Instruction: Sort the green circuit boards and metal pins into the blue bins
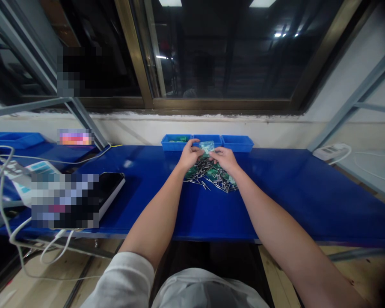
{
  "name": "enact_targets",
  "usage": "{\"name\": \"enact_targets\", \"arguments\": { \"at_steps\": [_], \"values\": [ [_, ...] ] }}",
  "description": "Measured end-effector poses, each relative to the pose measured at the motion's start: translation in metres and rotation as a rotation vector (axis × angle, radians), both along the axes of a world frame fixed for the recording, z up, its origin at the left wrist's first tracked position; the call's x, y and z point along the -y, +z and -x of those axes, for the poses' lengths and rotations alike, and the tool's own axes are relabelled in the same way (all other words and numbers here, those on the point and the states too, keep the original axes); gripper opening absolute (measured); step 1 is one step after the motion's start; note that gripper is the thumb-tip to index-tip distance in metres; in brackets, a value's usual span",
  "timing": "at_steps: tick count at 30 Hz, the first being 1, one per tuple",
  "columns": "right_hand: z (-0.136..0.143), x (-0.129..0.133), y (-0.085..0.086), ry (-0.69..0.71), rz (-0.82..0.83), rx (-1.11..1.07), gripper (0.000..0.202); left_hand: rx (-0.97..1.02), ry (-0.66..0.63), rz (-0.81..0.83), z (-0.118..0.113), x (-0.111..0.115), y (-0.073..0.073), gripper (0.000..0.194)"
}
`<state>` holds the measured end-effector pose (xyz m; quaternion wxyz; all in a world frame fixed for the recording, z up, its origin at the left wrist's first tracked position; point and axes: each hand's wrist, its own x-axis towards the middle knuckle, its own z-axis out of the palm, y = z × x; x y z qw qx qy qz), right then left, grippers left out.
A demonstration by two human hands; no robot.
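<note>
Lying at nine o'clock on the blue bench (pixel 308 192), a black-edged device (pixel 111 186) sits among loose white cables (pixel 6 179), well apart from the hands. Toward the centre, the left hand (pixel 189 156) and the right hand (pixel 224 159) meet over a heap of small metal pins (pixel 211 177), both with fingers pinched on a small pale-green packet (pixel 207 146) held between them just above the heap. At twelve o'clock beyond the hands stand three blue bins (pixel 237 143), and at three o'clock a white power strip (pixel 332 152) rests by the wall.
</note>
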<state>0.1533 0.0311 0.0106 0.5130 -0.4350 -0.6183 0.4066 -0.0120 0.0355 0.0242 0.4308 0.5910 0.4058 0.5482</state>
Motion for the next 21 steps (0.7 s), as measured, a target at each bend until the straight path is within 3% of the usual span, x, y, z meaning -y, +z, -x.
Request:
{"name": "enact_targets", "arguments": {
  "at_steps": [5, 7, 12, 16, 18, 21],
  "values": [
    [-0.002, 0.0, -0.002, -0.049, 0.0, 0.101, 0.033, 0.0, 0.168, 0.097, 0.011, -0.011, -0.003, 0.015],
    [-0.003, 0.0, -0.002, -0.062, -0.012, 0.133, 0.032, 0.019, 0.228, 0.136, 0.019, -0.015, -0.005, 0.013],
    [-0.004, 0.003, 0.001, -0.1, -0.068, 0.181, 0.028, 0.042, 0.302, 0.272, 0.038, -0.019, -0.003, 0.024],
    [-0.003, 0.006, 0.002, -0.107, -0.107, 0.253, 0.026, 0.114, 0.391, 0.207, 0.042, -0.019, 0.003, 0.033],
    [-0.002, 0.008, 0.003, -0.113, -0.133, 0.295, 0.025, 0.168, 0.349, 0.126, 0.041, -0.017, 0.004, 0.048],
    [-0.001, 0.013, 0.006, -0.11, -0.175, 0.359, 0.022, 0.168, 0.186, 0.118, 0.038, -0.013, 0.004, 0.077]
  ]
}}
